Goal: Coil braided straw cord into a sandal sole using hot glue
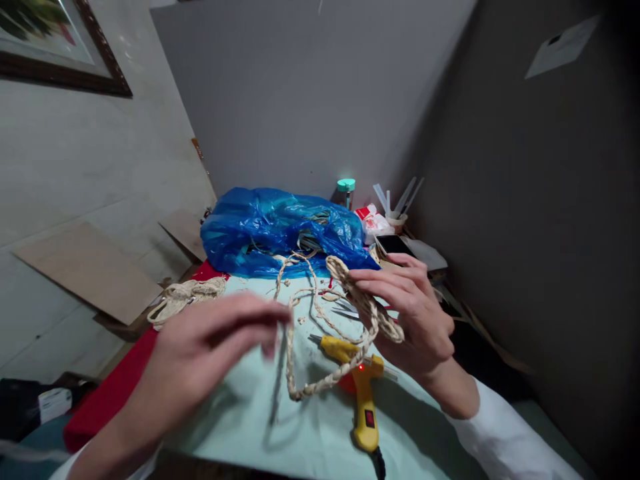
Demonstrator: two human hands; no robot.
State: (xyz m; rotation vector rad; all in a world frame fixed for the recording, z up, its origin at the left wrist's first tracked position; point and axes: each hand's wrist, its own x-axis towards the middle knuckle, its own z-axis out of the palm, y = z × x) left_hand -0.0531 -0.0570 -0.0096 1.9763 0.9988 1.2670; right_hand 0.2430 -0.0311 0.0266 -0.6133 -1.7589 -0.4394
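My right hand [417, 310] is closed around a folded bundle of braided straw rope [367, 303], pinched between the fingers and thumb. From that bundle a long strand hangs in a loop over the table and runs back toward a blue plastic bag [280, 227]. My left hand [215, 353] is blurred, with its fingers stretched out and apart; its fingertips are close to the loop's left side, and whether they touch is unclear. Beneath the loop lies a yellow hot glue gun [365, 400] with a red light showing. Scissors [347, 312] lie behind the rope, partly hidden.
Another rope coil [187, 297] rests at the table's left on red cloth [125, 380]. At the back right stand a teal-lidded jar [346, 187], a cup of glue sticks [397, 217] and a dark phone-like object [395, 245]. Walls close in behind and right.
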